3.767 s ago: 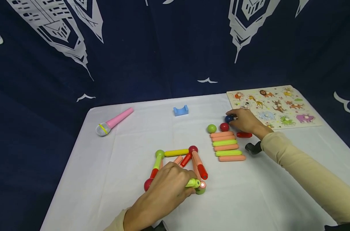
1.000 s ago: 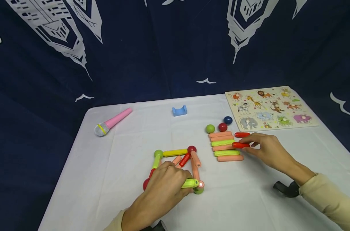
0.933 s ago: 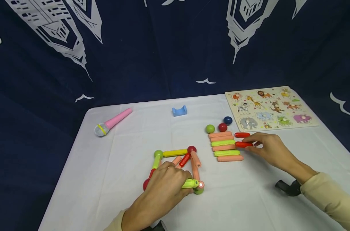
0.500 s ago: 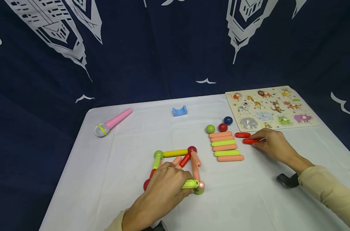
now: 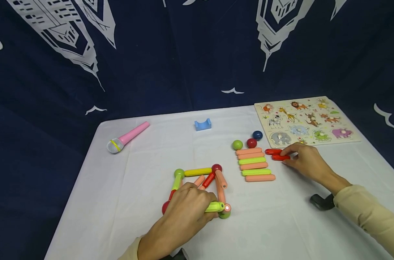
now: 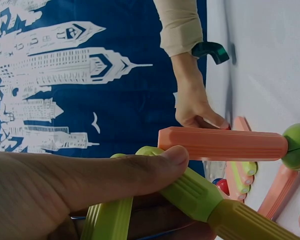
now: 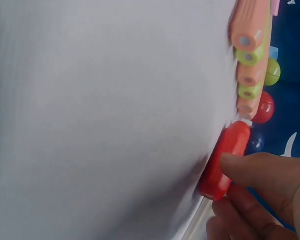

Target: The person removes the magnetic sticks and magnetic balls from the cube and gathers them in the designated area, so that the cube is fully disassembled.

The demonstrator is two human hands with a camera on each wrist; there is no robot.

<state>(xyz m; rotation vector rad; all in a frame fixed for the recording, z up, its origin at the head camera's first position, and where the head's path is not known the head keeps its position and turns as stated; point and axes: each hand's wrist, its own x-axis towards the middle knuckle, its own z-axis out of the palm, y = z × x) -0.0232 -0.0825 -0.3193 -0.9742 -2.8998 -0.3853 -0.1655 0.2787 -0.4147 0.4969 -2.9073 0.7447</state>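
My left hand (image 5: 187, 209) grips a lime stick (image 5: 214, 207) at the near side of a frame of toy sticks and balls, covering part of it. The frame shows a yellow stick (image 5: 198, 172), a green ball (image 5: 179, 173) and a red ball (image 5: 217, 168). In the left wrist view, the thumb presses a lime stick (image 6: 192, 190) beneath a salmon stick (image 6: 225, 144). At the right, my right hand (image 5: 309, 162) pinches a short red stick (image 5: 278, 157) between thumb and fingers. This stick lies just in front of another red stick (image 5: 273, 151).
Salmon and lime sticks (image 5: 253, 165) lie in a row left of the red ones. Behind them sit loose green (image 5: 237, 144), red (image 5: 251, 143) and blue (image 5: 257, 135) balls. An animal puzzle board (image 5: 305, 121), blue cradle-shaped block (image 5: 202, 125) and pink toy microphone (image 5: 128, 137) lie farther back.
My right hand let go of the blue ball beside the red one. A red stick left the frame's right side; my right hand then brought one rightward and back beside the other.
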